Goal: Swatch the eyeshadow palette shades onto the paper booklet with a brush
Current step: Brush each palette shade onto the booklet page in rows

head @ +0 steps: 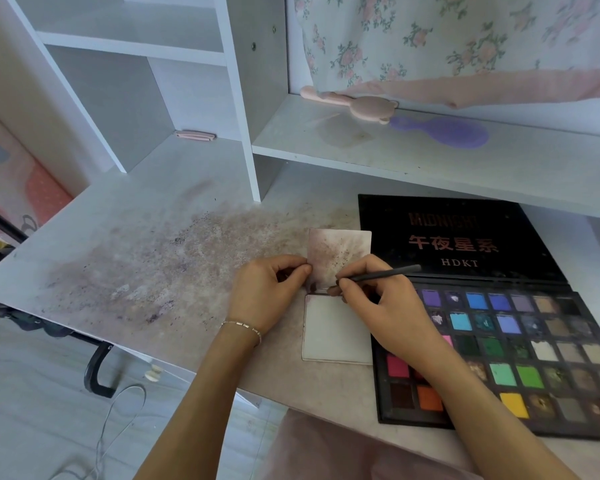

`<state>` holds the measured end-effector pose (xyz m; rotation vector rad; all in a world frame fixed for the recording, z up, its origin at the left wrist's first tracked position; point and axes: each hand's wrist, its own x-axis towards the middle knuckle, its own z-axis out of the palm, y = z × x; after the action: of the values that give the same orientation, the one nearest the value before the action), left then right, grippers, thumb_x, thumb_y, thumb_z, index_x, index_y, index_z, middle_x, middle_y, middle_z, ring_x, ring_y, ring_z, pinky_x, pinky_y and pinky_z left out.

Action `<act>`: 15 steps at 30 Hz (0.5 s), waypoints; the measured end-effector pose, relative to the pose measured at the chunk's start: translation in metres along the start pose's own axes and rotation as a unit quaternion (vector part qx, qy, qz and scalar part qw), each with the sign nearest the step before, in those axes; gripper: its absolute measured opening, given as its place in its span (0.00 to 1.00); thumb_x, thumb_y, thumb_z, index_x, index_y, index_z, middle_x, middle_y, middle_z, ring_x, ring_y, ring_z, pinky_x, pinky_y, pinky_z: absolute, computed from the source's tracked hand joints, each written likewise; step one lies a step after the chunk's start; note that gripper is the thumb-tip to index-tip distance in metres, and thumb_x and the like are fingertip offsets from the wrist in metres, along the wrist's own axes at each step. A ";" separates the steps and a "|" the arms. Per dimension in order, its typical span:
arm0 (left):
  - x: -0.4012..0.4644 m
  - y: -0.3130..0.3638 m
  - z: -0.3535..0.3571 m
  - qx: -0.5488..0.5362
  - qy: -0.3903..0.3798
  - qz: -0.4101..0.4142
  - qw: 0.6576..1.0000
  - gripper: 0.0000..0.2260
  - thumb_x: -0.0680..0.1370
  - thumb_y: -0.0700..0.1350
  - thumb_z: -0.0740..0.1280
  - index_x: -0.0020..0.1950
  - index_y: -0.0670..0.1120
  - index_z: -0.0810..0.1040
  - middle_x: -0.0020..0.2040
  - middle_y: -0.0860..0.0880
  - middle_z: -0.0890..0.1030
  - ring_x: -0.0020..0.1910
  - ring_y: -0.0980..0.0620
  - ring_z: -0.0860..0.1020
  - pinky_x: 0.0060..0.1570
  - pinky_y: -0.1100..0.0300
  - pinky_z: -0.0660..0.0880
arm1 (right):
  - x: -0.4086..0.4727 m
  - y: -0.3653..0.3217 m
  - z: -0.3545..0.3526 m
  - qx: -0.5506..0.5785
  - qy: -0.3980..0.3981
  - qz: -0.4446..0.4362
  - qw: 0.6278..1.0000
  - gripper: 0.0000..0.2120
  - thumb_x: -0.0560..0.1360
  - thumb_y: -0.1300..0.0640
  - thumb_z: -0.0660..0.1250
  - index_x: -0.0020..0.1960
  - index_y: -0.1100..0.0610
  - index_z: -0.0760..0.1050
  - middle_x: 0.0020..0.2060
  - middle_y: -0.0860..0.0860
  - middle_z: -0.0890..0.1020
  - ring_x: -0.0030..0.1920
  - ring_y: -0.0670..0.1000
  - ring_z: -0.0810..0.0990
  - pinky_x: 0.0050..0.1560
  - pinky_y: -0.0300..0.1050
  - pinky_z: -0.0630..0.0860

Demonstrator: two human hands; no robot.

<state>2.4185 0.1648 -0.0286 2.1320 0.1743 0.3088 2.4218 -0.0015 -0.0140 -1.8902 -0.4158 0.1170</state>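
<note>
Nearest the camera, your two forearms reach up from the lower edge of the view onto the desk (146, 237). Your right hand (385, 303) pinches a thin dark brush (383, 273) between thumb and fingers, handle pointing right and slightly up, tip at the fold of the paper booklet (338, 306). Your left hand (269, 294), a bracelet (243, 326) at its wrist, pinches the left edge of the booklet's raised upper leaf, fingers curled.

The booklet lies open between your hands. Its upper leaf is smeared with mauve and brown powder; its lower leaf lies flat on the desk and is nearly white.

Just right of the booklet, touching or nearly touching it, the eyeshadow palette (520, 355) lies open. Its tray holds rows of square pans: purples and blues at the top, teal and greens in the middle, pink, red, orange and yellow toward you, beiges and browns on the right. Several pans look worn. Your right forearm crosses its left columns. The black lid (458, 244) lies flat behind, marked "HDKT".

The desk left of the booklet is dusted with purple-brown powder. On the shelf (395, 157) behind lie a pink hairbrush (368, 107) and a purple hairbrush (451, 131).
</note>
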 end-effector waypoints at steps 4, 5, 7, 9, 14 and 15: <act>0.000 0.000 0.000 0.001 -0.003 -0.006 1.000 0.05 0.72 0.42 0.70 0.45 0.45 0.84 0.38 0.60 0.79 0.39 0.61 0.78 0.44 0.71 0.72 | -0.002 -0.001 -0.007 0.052 0.022 -0.004 0.998 0.08 0.74 0.64 0.63 0.43 0.52 0.76 0.36 0.43 0.83 0.41 0.43 0.82 0.43 0.36 0.78; 0.000 -0.001 0.000 0.001 -0.003 -0.008 1.000 0.05 0.72 0.42 0.70 0.46 0.45 0.84 0.39 0.60 0.79 0.39 0.61 0.78 0.44 0.71 0.72 | -0.003 -0.002 -0.010 0.063 0.038 -0.008 0.997 0.08 0.75 0.65 0.63 0.44 0.53 0.76 0.36 0.44 0.83 0.40 0.43 0.82 0.42 0.33 0.77; 0.001 -0.001 0.000 0.000 -0.004 -0.014 1.000 0.05 0.72 0.42 0.70 0.45 0.45 0.84 0.39 0.60 0.79 0.40 0.60 0.78 0.45 0.70 0.73 | -0.006 -0.003 -0.020 0.073 0.065 -0.018 0.995 0.09 0.75 0.66 0.62 0.44 0.55 0.77 0.34 0.46 0.83 0.36 0.43 0.81 0.38 0.31 0.75; 0.001 -0.002 0.001 -0.001 -0.002 -0.018 1.000 0.04 0.72 0.42 0.70 0.45 0.45 0.84 0.39 0.60 0.79 0.40 0.60 0.78 0.46 0.69 0.73 | -0.011 -0.003 -0.032 0.071 0.083 -0.022 0.994 0.09 0.76 0.67 0.60 0.45 0.56 0.77 0.33 0.48 0.83 0.35 0.44 0.81 0.37 0.32 0.75; 0.000 -0.003 0.004 0.012 0.018 -0.007 1.000 0.04 0.72 0.42 0.70 0.44 0.46 0.84 0.37 0.64 0.77 0.36 0.68 0.75 0.40 0.78 0.69 | -0.025 0.006 -0.058 0.030 0.137 -0.001 0.990 0.11 0.76 0.66 0.60 0.42 0.53 0.76 0.34 0.47 0.81 0.34 0.42 0.78 0.36 0.32 0.74; 0.000 -0.004 0.004 0.013 0.020 -0.004 1.000 0.04 0.72 0.42 0.70 0.44 0.47 0.84 0.36 0.65 0.77 0.36 0.69 0.75 0.39 0.79 0.69 | -0.027 0.008 -0.062 0.016 0.146 0.003 0.989 0.11 0.76 0.65 0.60 0.41 0.52 0.76 0.33 0.47 0.80 0.33 0.43 0.77 0.34 0.33 0.74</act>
<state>2.4193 0.1635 -0.0337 2.1517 0.2119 0.3467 2.4154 -0.0687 -0.0025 -1.8425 -0.2059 -0.1485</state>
